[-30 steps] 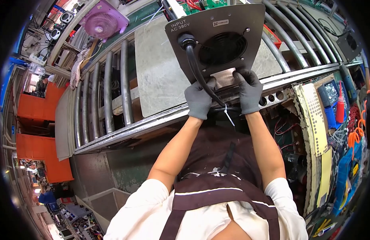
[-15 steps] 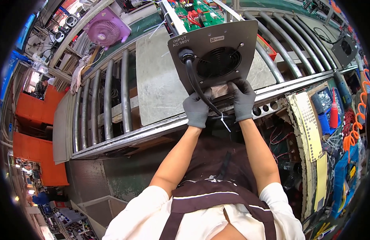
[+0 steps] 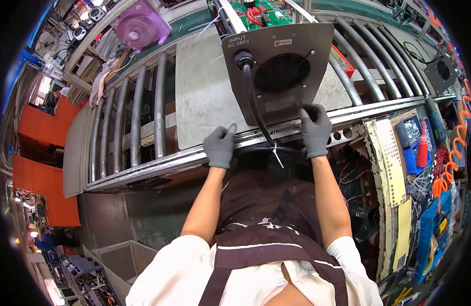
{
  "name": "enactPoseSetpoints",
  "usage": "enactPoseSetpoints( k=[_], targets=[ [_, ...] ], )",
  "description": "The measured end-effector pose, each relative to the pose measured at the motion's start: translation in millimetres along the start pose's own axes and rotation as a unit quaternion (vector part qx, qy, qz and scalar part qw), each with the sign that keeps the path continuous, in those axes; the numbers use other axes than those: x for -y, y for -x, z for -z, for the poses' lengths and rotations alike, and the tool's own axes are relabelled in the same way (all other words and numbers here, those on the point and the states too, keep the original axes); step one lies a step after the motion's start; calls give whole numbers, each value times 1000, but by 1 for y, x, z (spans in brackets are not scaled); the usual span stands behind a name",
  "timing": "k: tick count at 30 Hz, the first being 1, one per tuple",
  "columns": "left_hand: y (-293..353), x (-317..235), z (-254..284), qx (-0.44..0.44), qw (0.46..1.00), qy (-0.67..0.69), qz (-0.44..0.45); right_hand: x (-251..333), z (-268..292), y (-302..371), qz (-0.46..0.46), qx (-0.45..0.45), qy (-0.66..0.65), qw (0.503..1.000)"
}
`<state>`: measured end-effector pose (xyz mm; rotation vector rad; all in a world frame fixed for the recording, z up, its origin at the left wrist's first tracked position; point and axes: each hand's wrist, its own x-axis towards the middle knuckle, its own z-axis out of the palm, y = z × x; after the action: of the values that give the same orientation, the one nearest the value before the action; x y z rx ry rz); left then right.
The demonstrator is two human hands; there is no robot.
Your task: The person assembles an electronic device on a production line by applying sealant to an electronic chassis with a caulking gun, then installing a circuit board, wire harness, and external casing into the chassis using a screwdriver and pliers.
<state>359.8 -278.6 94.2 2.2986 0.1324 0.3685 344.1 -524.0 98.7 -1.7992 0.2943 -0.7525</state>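
Note:
An electrical unit with a dark grey end panel [image 3: 266, 74] stands on a light flat board [image 3: 194, 97]. The panel carries a round black fan grille [image 3: 284, 73] and a thick black cable [image 3: 251, 94], which hangs down past its lower edge. Low on the panel is a faint grey rectangular plate [image 3: 279, 104]. My left hand [image 3: 219, 146], in a grey glove, hovers left of the cable, thumb apart and fingers loosely curled around nothing. Beside the panel's lower right corner is my gloved right hand [image 3: 316, 128], its thumb and fingers apart and nothing visible in them. A white cable tie [image 3: 279, 157] hangs on the cable.
A metal roller conveyor [image 3: 138, 120] runs under the board on both sides. A purple fan [image 3: 138, 29] stands at the back left. At right are a red bottle [image 3: 423, 149], an orange coiled hose [image 3: 453, 160] and a blue tray [image 3: 428, 234]. Another dark fan panel [image 3: 440, 73] stands far right.
Both hands have come off the lower part of the panel and moved apart, the left one going left and down. The panel sits slightly further right in view.

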Motion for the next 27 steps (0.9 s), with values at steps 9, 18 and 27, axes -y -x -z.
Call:
enactPoseSetpoints(
  k=[9,18,27],
  targets=[
    [26,19,17,8,977,211,12,5,-33,-2,-253,252,-277,892],
    [21,22,32,-3,974,226,14,33,-8,23,-107,456,-120,876],
    [-24,-57,-3,15,975,130,-181,29,-9,17,-155,234,-242,929]
  ],
)
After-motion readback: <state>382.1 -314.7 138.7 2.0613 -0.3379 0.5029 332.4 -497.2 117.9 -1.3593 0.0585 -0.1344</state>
